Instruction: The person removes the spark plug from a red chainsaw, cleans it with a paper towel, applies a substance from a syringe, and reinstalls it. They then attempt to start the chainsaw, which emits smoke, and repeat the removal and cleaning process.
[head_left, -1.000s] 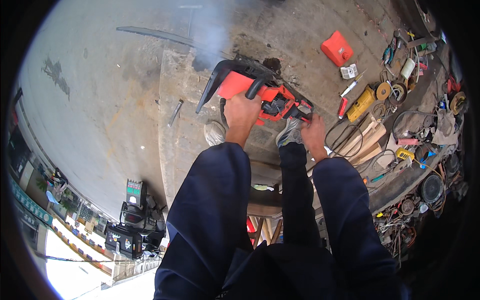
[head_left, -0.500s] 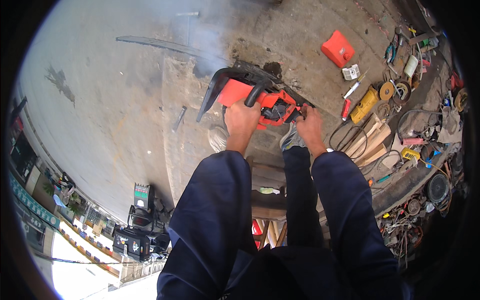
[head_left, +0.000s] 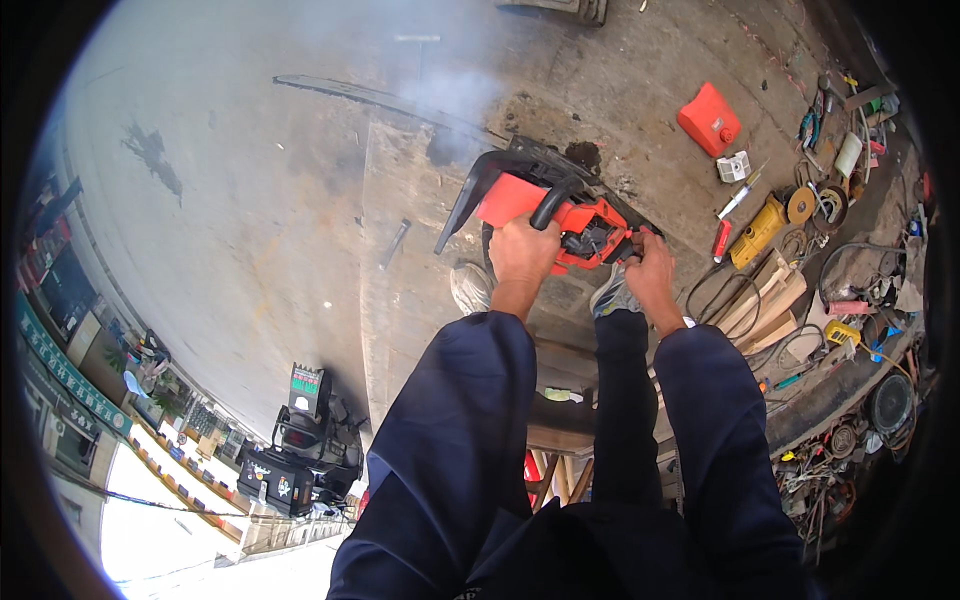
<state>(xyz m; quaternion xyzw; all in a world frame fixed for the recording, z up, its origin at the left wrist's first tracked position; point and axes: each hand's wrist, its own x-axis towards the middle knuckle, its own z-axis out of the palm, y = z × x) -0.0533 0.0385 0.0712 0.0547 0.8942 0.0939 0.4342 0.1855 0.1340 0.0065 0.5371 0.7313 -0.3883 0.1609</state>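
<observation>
A red and black chainsaw [head_left: 590,228] lies low over the pavement between my feet, with pale smoke [head_left: 450,100] hanging just beyond it. My left hand [head_left: 525,255] is closed around its curved black front handle [head_left: 553,198]. At the saw's right end, my right hand [head_left: 652,270] grips the rear part, its fingertips partly hidden. My left shoe [head_left: 468,290] is just left of the saw, and my right shoe [head_left: 610,298] is beneath its right end.
Beyond, a red plastic can [head_left: 708,120], a white part [head_left: 733,167] and a yellow angle grinder [head_left: 757,233] lie near wood offcuts [head_left: 760,305] and jumbled tools along the right. A black machine [head_left: 300,440] stands lower left, near a storefront.
The whole scene has shifted right and slightly down in the view. My right hand has moved slightly forward on the saw; my left hand keeps its grip. The smoke has changed shape.
</observation>
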